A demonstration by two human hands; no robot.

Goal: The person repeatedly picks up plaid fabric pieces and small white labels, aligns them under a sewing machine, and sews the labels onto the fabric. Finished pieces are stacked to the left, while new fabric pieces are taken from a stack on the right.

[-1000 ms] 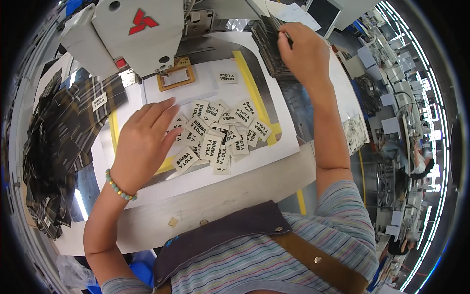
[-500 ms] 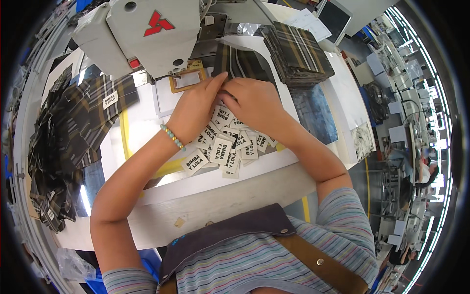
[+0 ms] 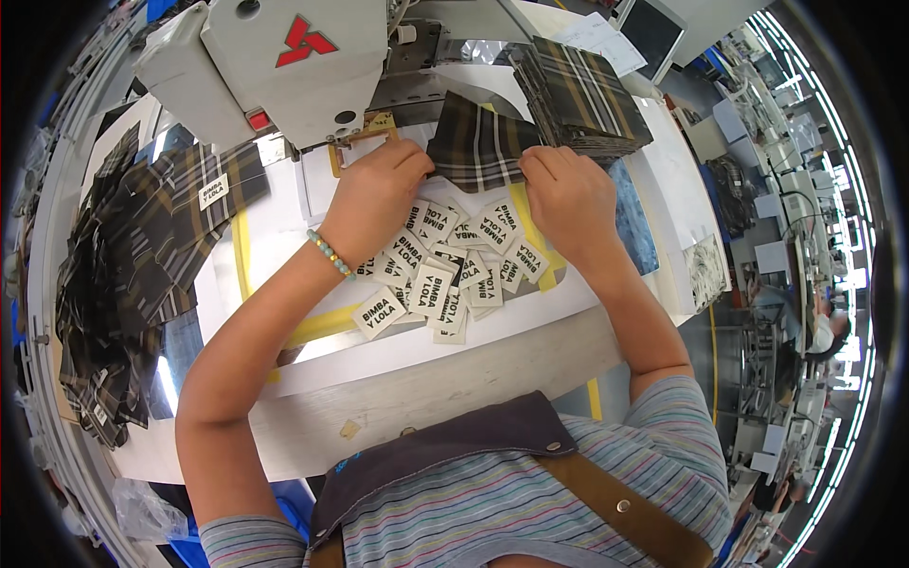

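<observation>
A person's two bare hands meet a piece of plaid cloth [image 3: 481, 142] above a work table [image 3: 454, 364]. The left hand [image 3: 386, 189], wearing a beaded bracelet [image 3: 330, 254] at the wrist, has its fingers drawn together on the cloth's lower left corner; the thumb is hidden. The right hand [image 3: 571, 201] pinches the lower right corner between thumb and fingers. The dark brown, white-striped cloth spans the gap between both sets of fingertips.

Just below the fingers, a loose pile of cream labels [image 3: 431, 291] with black print lies on a white sheet edged with yellow tape. Beyond the right fingers stands a neat stack of matching plaid pieces [image 3: 592, 95]. Just beyond the left fingers, and partly covered by that hand, is a small yellowish frame [image 3: 381, 121] beneath a pale sewing machine head [image 3: 294, 71]. Well to the left of the left fingers, plaid cloth lies in a heap [image 3: 114, 275].

Far below the left fingers, past the table edge, are a crumpled clear plastic bag [image 3: 150, 511] and part of what looks like a blue bin [image 3: 294, 504]; the contents of either cannot be told.
</observation>
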